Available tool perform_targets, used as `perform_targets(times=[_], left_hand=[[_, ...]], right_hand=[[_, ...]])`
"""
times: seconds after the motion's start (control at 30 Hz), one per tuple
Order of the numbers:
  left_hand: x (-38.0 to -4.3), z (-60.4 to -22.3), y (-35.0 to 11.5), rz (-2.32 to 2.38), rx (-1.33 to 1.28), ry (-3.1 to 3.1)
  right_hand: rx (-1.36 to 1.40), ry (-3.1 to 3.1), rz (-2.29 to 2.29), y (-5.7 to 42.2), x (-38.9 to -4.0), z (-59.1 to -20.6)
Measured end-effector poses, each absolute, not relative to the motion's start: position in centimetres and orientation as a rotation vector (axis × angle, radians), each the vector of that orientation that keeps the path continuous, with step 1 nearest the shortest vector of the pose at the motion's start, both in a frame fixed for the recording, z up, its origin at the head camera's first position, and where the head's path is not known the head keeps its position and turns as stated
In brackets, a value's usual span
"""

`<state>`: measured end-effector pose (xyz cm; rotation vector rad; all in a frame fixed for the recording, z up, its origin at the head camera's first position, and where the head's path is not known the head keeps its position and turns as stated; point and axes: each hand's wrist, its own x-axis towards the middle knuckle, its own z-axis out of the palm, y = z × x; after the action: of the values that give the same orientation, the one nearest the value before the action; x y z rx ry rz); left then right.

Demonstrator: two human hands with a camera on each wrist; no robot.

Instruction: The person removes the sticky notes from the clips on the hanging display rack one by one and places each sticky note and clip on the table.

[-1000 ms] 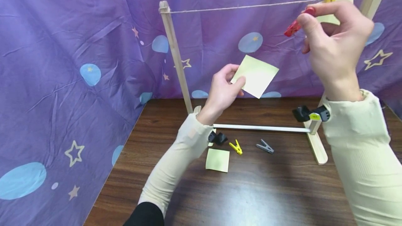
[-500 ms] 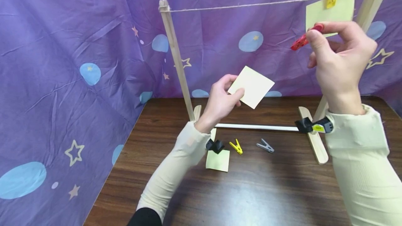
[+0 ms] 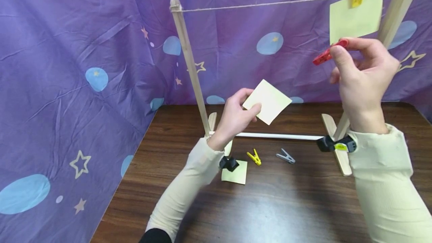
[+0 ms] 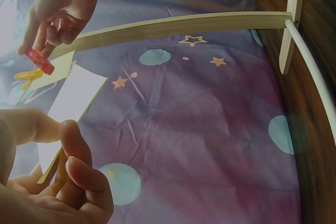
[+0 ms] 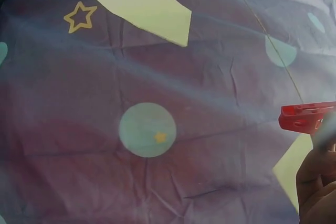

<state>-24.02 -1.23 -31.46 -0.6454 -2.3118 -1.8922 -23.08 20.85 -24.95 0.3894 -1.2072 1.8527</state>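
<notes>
Note: head view, held off the table, left corner pinched in our left hand, presumably to leave the rest uncovered. Clip, red: one end pinched in our right hand, probably so the other stands free. Left wrist view: same grips. Right wrist view: we find note and clip apart.

A big purple cloth hangs at the back, all wrinkly. It has round blue spots and little stars. The counter is brown wood with a shiny patch of light.
</notes>
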Motion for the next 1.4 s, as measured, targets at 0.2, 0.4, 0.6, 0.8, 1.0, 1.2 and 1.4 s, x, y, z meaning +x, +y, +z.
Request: perform_targets(times=[0.2, 0.4, 0.6, 0.8, 1.0, 1.2, 1.4], left_hand=[[-23.8, -32.3, -1.4, -1.894, -0.649, -2.328], [-23.7, -33.1, -1.7, -1.845, -0.665, -2.374], [-23.5, -33.6, -1.9, -1.824, -0.699, -2.409], [-23.3, -34.2, -2.1, -1.811, -0.717, -2.419], [-23.0, -35.0, -2.4, -1.814, -0.679, -2.443], [-22.5, -35.6, -2.7, -1.783, -0.667, -2.459], [-22.1, -36.5, -2.8, -1.794, -0.654, -2.463]], right_hand=[[0.365, -1.156, 1.901, 21.3, -23.3, -26.4], [0.345, -1.120, 1.964, 21.5, -23.2, -27.3], [0.319, -1.063, 2.026, 21.9, -22.9, -28.1], [0.308, -1.047, 2.029, 22.3, -22.7, -29.0], [0.305, -0.954, 2.083, 22.5, -22.5, -30.2], [0.280, -0.939, 2.093, 22.8, -22.4, -31.4], [0.240, -0.998, 2.127, 23.3, -22.1, -32.9]])
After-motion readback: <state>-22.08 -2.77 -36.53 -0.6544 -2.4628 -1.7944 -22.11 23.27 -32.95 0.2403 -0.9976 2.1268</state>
